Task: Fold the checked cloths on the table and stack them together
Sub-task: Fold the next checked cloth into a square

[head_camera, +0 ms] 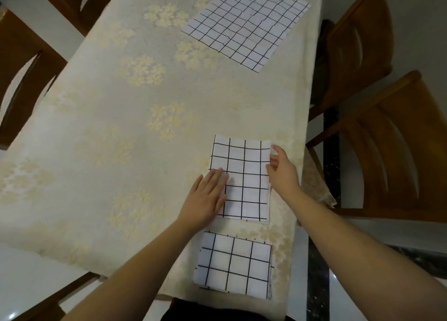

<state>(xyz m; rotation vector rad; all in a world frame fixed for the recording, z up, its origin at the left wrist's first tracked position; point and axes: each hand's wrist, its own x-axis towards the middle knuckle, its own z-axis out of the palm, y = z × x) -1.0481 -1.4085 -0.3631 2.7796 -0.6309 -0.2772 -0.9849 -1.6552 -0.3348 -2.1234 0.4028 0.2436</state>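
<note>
The left hand (207,197) lies flat, fingers straight and together, pressing on the left edge of the half-folded white cloth with black grid lines (244,178), which lies near the right side of the table under its cream flower-patterned tablecloth (108,132). The right hand (281,170) is at the right edge of the same cloth, its fingers curled at the edge, apparently pinching the layers there; the exact grip is partly hidden.

Step in hand, as judged: the fold of this middle cloth is being squared and flattened.

Just nearer the person lies a smaller folded checked cloth (234,265), finished and apart from the middle one. At the far right, well apart, an unfolded checked cloth (246,23) lies spread flat.

The next move probably calls for one more fold to match the near cloth's size, then placing it on that cloth. The far cloth remains to be folded. Brown wooden chairs (387,132) stand at the table's right.
</note>
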